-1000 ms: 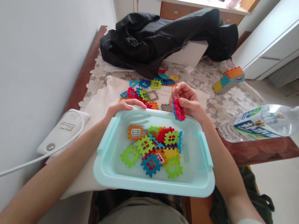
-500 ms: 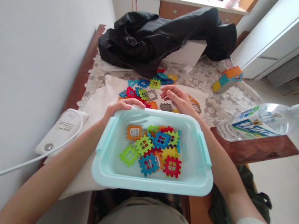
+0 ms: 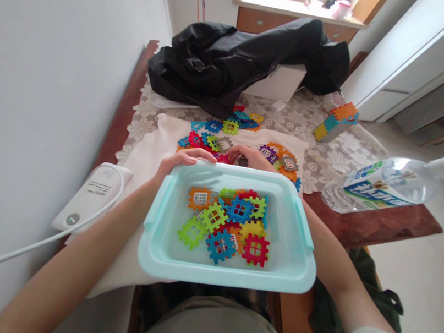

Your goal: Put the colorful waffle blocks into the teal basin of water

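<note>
A pale turquoise plastic tub (image 3: 158,260) is in front of me, with several coloured interlocking building tiles (image 3: 222,245) lying loose inside. My left hand (image 3: 184,160) grips the tub's far rim near its left corner. Beyond that rim, my right hand (image 3: 255,159) reaches down among other tiles, its fingers curled and partly hidden. Dark grey and pink bits show by those fingertips; what they hold is unclear. Tiles spread on the white cloth include a purple tile (image 3: 268,153) right of the hand and a lime green tile (image 3: 230,128) farther back.
A large plastic bottle (image 3: 381,185) stands on the right, near an assembled tile block (image 3: 337,121). Black fabric (image 3: 221,58) covers the table's back, partly over a white box (image 3: 278,83). At left are a white device (image 3: 95,195) and its cable, beside the wall.
My right hand has lowered from above the tiles toward the tub's far rim, and its fingers have curled in. The purple tile has come into view. My left hand stays on the rim.
</note>
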### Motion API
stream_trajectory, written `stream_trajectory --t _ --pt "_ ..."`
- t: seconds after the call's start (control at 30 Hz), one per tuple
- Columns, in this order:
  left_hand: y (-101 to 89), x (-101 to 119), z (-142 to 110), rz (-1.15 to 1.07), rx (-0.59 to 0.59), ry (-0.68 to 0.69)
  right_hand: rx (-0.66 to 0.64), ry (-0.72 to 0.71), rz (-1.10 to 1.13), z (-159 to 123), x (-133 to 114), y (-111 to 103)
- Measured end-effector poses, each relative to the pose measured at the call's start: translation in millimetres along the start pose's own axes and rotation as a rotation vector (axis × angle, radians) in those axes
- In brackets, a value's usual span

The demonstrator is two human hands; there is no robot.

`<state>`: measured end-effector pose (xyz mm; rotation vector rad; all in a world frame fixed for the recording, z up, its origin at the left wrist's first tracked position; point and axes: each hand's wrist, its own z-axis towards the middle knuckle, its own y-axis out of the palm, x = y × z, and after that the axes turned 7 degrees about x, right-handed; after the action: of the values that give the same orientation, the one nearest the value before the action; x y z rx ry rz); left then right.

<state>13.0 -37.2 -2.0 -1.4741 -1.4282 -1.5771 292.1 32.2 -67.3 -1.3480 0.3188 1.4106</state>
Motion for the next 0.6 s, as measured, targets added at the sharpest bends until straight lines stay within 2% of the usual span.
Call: stream_trajectory --t 0.07,0.2,0.4,0.6 --pt "1.7 0.7 -1.4 -0.009 0.031 -0.019 0.069 0.031 0.044 -1.6 -2.6 1.8" --pt "3.6 2.5 -2.4 -0.008 0.058 -0.065 0.200 0.061 -0.015 -2.6 -9.0 3.2" --pt "3.4 3.6 -2.3 0.009 0.046 -0.020 0.173 0.068 -0.036 -0.4 -11.3 0.9" --pt "-2.8 0.0 4.1 0.001 0.035 -0.044 0.299 0.077 0.114 1.1 -8.5 -0.2"
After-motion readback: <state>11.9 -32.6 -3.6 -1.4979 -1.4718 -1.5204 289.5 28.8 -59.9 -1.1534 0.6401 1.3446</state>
